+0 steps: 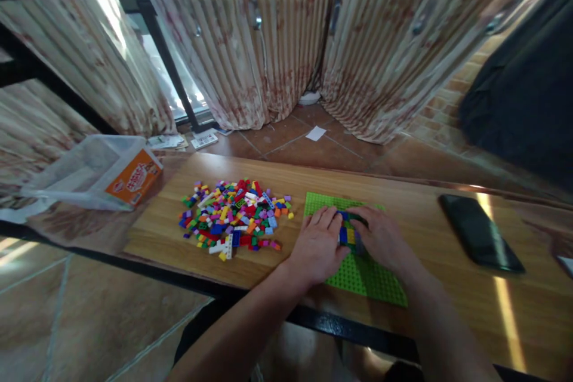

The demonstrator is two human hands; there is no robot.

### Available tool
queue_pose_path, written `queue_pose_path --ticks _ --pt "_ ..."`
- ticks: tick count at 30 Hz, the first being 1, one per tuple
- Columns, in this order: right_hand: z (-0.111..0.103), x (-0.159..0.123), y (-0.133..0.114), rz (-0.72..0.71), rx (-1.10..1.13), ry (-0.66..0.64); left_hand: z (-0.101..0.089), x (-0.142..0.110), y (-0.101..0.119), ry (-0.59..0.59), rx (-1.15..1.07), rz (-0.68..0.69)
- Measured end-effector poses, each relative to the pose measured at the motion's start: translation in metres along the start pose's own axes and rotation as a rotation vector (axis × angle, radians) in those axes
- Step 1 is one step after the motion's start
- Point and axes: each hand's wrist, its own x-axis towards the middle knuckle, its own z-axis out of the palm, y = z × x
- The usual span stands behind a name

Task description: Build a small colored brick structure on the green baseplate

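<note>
A green studded baseplate (358, 277) lies on the wooden table (403, 197). On it stands a small build of blue, yellow and green bricks (347, 233). My left hand (317, 245) rests on the plate's left side, fingers curled against the build. My right hand (382, 239) covers the build's right side, fingers bent down onto it. Both hands touch the build, and most of it is hidden under them. A pile of loose coloured bricks (235, 215) lies to the left of the plate.
A clear plastic box with an orange label (101, 170) lies on its side at the table's left end. A black phone (478, 230) lies flat to the right. Curtains hang behind the table, above a tiled floor.
</note>
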Motion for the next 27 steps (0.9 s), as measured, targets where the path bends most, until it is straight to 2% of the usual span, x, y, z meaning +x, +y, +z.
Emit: queue_pose_path --ticks 10,18,20,23,27 --pt "0.002 0.001 -0.002 0.005 -0.049 0.013 -0.013 0.002 -0.005 0.051 -0.083 0.019" --pt "0.006 0.001 -0.003 0.004 -0.053 0.051 -0.021 0.003 -0.011 0.152 -0.128 0.031" --pt "0.006 0.001 -0.01 0.003 -0.043 0.095 -0.029 0.005 -0.018 0.216 -0.135 0.004" --pt "0.006 0.002 -0.031 -0.019 0.003 0.202 -0.045 0.007 -0.035 0.349 -0.187 -0.111" --pt "0.021 -0.002 -0.072 -0.143 0.115 0.177 -0.068 0.006 -0.062 0.592 -0.347 -0.315"
